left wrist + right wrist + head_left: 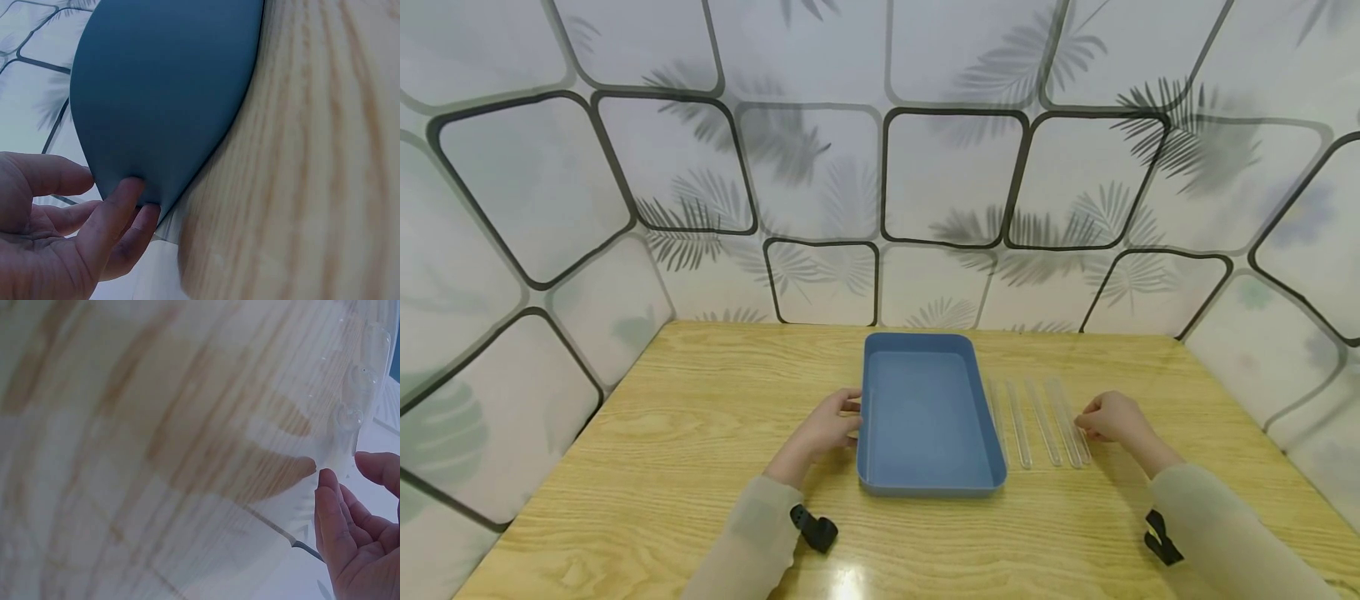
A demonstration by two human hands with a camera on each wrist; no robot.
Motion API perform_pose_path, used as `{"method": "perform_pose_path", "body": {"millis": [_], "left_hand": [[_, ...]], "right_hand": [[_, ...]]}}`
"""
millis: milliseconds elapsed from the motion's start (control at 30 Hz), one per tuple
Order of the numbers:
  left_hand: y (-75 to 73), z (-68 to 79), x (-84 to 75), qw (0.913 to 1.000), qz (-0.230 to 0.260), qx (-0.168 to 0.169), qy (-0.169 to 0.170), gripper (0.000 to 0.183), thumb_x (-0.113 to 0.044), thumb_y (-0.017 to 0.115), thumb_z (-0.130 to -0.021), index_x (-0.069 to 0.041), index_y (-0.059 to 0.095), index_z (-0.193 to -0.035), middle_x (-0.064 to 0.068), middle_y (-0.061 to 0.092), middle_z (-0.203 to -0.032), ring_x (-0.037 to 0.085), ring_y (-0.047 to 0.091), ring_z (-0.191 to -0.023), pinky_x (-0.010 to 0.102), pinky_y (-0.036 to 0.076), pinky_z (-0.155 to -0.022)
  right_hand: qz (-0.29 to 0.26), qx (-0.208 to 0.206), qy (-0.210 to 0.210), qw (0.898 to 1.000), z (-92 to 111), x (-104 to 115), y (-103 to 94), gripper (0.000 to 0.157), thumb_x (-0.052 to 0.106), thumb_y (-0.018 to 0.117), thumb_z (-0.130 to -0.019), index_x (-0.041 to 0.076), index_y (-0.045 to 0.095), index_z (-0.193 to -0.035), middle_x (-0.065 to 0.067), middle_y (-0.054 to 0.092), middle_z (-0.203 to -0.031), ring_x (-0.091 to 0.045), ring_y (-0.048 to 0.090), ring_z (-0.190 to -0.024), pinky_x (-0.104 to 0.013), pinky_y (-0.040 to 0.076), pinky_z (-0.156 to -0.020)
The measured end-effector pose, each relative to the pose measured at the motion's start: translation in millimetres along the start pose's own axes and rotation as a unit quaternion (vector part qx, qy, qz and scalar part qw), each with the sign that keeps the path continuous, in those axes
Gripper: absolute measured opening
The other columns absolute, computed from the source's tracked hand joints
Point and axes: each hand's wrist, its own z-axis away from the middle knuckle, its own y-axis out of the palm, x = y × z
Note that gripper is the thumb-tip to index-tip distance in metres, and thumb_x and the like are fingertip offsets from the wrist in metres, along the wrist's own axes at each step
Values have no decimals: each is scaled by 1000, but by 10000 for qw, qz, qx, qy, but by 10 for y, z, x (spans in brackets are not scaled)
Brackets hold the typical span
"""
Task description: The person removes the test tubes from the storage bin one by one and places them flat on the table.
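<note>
A shallow blue tray lies on the wooden table. My left hand is at its left side, fingertips resting on the outer wall. In the left wrist view the fingers are only loosely bent against that wall. To the right of the tray, several clear test tubes with rounded ends lie roughly side by side, pointing away from me. At the rightmost test tube, my right hand pinches with thumb and fingertips. Test tube ends show just beyond the thumb in the right wrist view.
The wooden table has a patterned fabric wall behind it and along both sides. Black straps are worn at both sleeves, the left one with a small black device.
</note>
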Motion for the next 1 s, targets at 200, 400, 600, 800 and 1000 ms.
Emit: {"method": "perform_pose_path", "body": {"millis": [200, 400, 600, 800, 1000], "left_hand": [[-4, -16, 22, 10000, 36, 17, 30, 45, 5, 42, -88, 7, 31, -131, 29, 38, -121, 36, 50, -99, 41, 51, -69], [-2, -21, 35, 10000, 47, 32, 54, 44, 6, 42, -88, 8, 31, -130, 30, 38, -120, 36, 50, -99, 41, 51, -69], [-1, -25, 31, 10000, -11, -16, 73, 44, 5, 42, -87, 8, 32, -130, 29, 39, -120, 36, 50, -99, 41, 51, -69], [0, -22, 16, 9999, -130, -57, 30, 44, 4, 43, -88, 7, 32, -131, 28, 39, -120, 37, 49, -101, 41, 51, -70], [-3, 22, -39, 9999, -90, -49, 25, 44, 4, 43, -88, 7, 33, -130, 29, 40, -120, 38, 49, -101, 42, 51, -70]], "right_hand": [[-47, 53, 49, 10000, -9, -3, -6, 18, 6, 58, -77, -11, 56, -79, -5, 56, -63, -14, 54, -56, -28, 51, -53], [-351, 115, 119, 9992, -17, -2, -38, 21, 7, 58, -79, -13, 57, -84, -5, 57, -66, -13, 55, -58, -28, 52, -54], [-695, 265, 34, 9972, 2, 38, -93, 26, 8, 56, -83, -16, 55, -92, -7, 60, -73, -16, 58, -66, -32, 53, -60], [-1358, 541, -29, 9893, -9, 57, -138, 39, 14, 54, -87, -20, 49, -105, -13, 62, -85, -17, 60, -74, -31, 52, -66], [-2489, 1133, -278, 9615, -16, 61, -181, 54, 19, 45, -93, -24, 31, -121, -22, 57, -105, -11, 60, -84, -30, 49, -77]]}}
